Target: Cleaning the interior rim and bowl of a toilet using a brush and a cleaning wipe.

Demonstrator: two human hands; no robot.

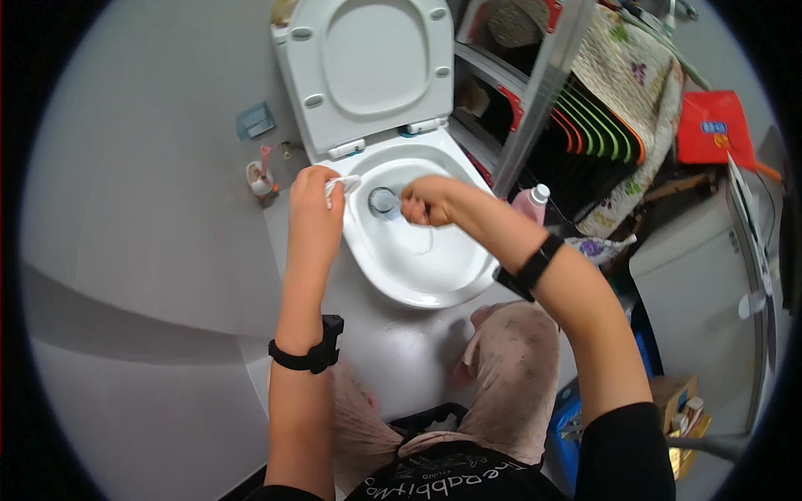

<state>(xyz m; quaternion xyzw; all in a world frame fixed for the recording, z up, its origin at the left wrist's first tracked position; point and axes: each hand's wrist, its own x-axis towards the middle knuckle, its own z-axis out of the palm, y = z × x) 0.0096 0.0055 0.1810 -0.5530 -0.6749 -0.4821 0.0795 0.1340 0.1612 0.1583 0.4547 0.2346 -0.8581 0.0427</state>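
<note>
A white toilet bowl (409, 296) stands in front of me with its lid and seat (301, 108) raised. My left hand (316, 188) is at the bowl's left rim, its fingers closed on a crumpled white wipe (341, 188). Over the inside of the bowl, my right hand (428, 202) is curled shut and slightly blurred; what it grips, if anything, is hidden. Just left of those fingers shows a round, dark-edged, pale blue-grey shape (383, 200), and I cannot tell whether it is a brush head or the drain opening. Thin curved streaks mark the bowl below.
A pink bottle with a white cap (539, 196) stands right of the bowl. Behind it are a metal ladder (543, 100), dark folded items with coloured edges (601, 125) and a red bag (714, 129). On the left, a white holder (261, 179) contains something pink.
</note>
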